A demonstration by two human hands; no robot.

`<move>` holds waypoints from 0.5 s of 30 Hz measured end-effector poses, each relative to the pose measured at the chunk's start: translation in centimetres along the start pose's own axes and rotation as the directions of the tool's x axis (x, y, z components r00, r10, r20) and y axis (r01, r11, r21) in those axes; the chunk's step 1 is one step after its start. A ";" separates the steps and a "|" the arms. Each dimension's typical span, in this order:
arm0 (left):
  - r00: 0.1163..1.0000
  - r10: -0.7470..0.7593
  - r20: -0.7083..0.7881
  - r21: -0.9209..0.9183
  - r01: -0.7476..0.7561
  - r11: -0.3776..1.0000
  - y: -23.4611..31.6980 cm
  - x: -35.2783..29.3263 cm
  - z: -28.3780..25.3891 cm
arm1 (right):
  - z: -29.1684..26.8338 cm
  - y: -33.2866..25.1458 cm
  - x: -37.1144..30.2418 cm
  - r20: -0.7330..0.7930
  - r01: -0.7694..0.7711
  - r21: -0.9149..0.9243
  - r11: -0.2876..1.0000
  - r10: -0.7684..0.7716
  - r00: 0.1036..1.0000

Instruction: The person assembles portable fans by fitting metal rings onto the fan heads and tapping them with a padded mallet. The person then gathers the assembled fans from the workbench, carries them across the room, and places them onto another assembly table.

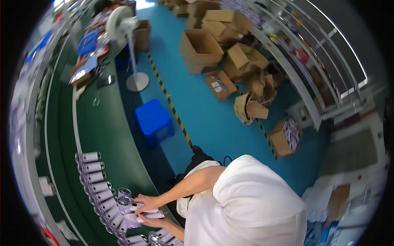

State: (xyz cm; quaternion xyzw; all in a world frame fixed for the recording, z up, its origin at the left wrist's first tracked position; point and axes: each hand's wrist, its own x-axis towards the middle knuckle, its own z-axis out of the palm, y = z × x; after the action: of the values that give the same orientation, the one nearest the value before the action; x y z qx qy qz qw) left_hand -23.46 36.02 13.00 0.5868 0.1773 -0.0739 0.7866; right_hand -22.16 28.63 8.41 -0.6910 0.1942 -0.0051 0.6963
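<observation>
At the near end of the green bench (113, 143), my right hand (148, 202) is closed round a pale lavender handheld device (125, 207) with a round, ringed end and a dark dot on its body. Just below it, my left hand (155, 222) has its thumb and fingers on another pale lavender piece (132, 221). A pale cylinder (155, 214) lies between the hands, partly covered by fingers. Left of both hands, several like devices (96, 176) lie side by side in a curved row, shiny round ends facing away. More devices (154, 238) lie at the lower edge.
A blue stool (154, 119) stands beside the bench, with a white pedestal fan (137, 82) farther off. Open cardboard boxes (201, 47) fill the far floor. One box (283, 139) at right holds many small pale pieces. Tools and a blue tray (87, 44) sit far along the bench.
</observation>
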 end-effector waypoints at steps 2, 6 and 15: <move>0.991 -0.020 0.131 0.040 0.015 0.999 1.6 -2.6 4.7 | -4.7 -3.1 -1.4 -0.113 0.017 0.027 0.999 -0.014 0.994; 0.922 -0.075 0.379 0.133 0.026 0.991 -0.2 -6.3 11.5 | -13.9 -5.3 -5.3 -0.389 0.107 0.103 0.989 -0.059 0.919; 0.315 -0.343 0.885 0.336 0.079 0.939 -15.6 -29.6 29.3 | -40.4 0.6 -27.1 -0.972 0.214 0.036 0.976 -0.015 0.233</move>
State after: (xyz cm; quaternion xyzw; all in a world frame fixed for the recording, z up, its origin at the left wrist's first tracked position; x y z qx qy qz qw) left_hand -50.29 0.82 17.08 0.4967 -0.2377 -0.5177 0.6548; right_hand -58.60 -2.64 16.21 -0.4945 0.5285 -0.4956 0.4801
